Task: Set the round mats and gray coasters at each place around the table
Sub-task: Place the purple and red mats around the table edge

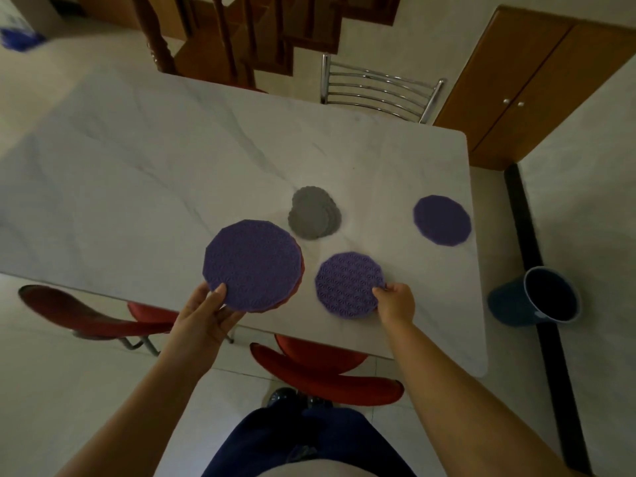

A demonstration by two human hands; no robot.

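Note:
My left hand (206,315) holds a stack of round mats (253,265) by its near edge, a purple one on top and reddish ones under it, just above the table's front edge. My right hand (395,301) pinches the right rim of a single purple mat (347,284) that lies on the marble table (155,173) near the front. Another purple mat (442,220) lies flat by the table's right edge. A pile of gray coasters (315,213) sits behind the two near mats, untouched.
Red chairs stand at the near side, one (93,315) at left and one (323,370) under my arms. A metal chair (378,89) stands at the far side. A dark blue bin (537,297) is on the floor at right, beside a wooden cabinet (537,84).

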